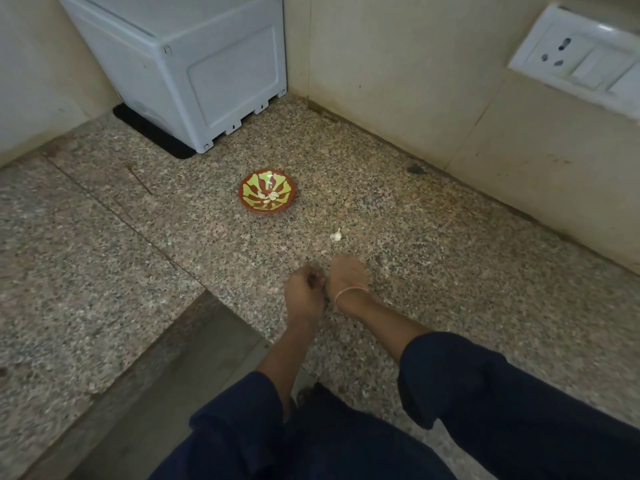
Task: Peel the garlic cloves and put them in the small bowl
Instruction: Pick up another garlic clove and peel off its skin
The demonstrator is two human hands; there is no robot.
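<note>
A small red bowl (266, 191) with a yellow-green flower pattern stands on the speckled granite counter (433, 271); several pale peeled cloves lie inside it. One unpeeled garlic clove (336, 234) lies on the counter to the bowl's right. Nearer to me, my left hand (303, 294) and my right hand (348, 277) are held close together, fingers curled, knuckles toward the camera. Whatever sits between the fingertips is hidden and blurred. A thin pink band circles my right wrist.
A white box-shaped appliance (194, 71) on a black mat stands at the back left corner. Beige tiled walls enclose the counter behind and to the right, with a white socket and switch plate (581, 57). The counter's edge steps down at lower left.
</note>
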